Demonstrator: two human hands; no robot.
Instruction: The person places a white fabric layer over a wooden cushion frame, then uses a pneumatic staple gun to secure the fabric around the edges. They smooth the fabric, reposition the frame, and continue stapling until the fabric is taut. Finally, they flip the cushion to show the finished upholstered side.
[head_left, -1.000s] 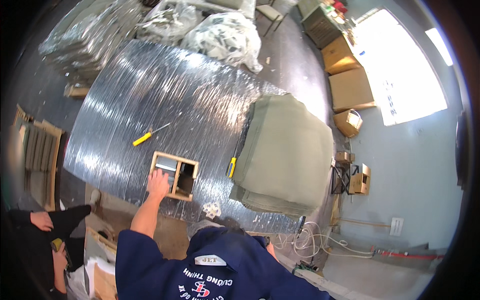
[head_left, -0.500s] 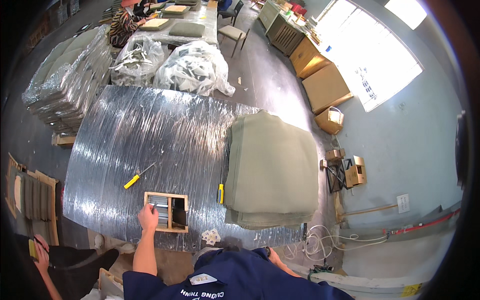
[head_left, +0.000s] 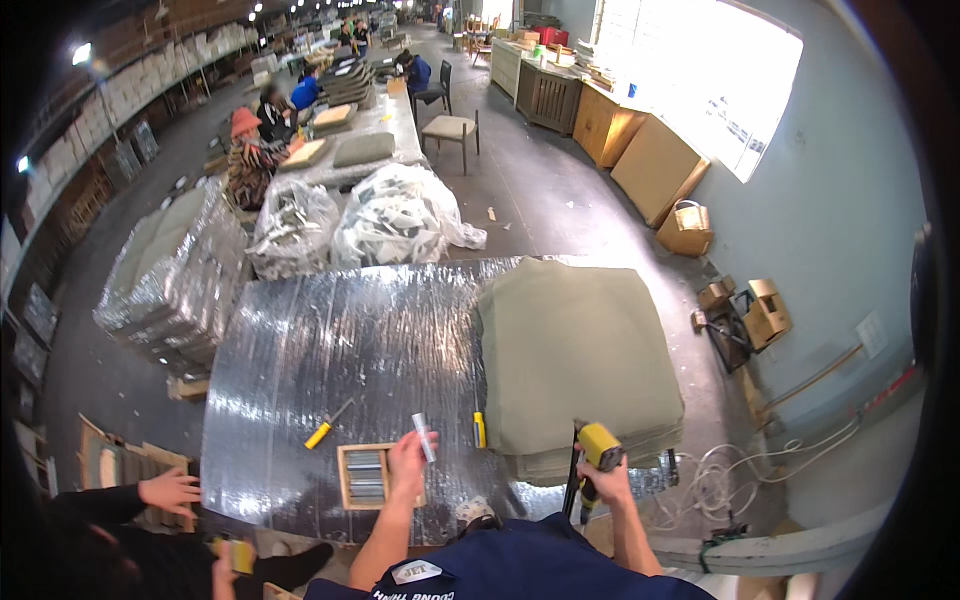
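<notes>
My left hand (head_left: 405, 468) pinches a silver strip of staples (head_left: 424, 438) upright above the table, just right of a small wooden box (head_left: 342, 478). Inside the box's left compartment lie several more silver strips (head_left: 367, 474); my hand and forearm hide part of its right side. My right hand (head_left: 610, 484) is wrapped round the grip of a yellow and black staple gun (head_left: 601, 447), held over the near edge of a stack of grey-green fabric sheets (head_left: 585, 350). A yellow-handled screwdriver (head_left: 320, 433) lies behind the box, and another yellow-handled tool (head_left: 479, 430) lies beside the stack.
The table (head_left: 300, 340) is covered in shiny film. At the left, a co-worker's hand (head_left: 170, 491) is near the table edge; their other hand is by a yellow object (head_left: 238, 554). Stuffed plastic bags (head_left: 395, 225) stand beyond, and a pale hose (head_left: 720, 490) coils at the right.
My left hand has come out of the box with the staple strip. My right hand, low by my body before, is now raised with the staple gun. The view has tilted up.
</notes>
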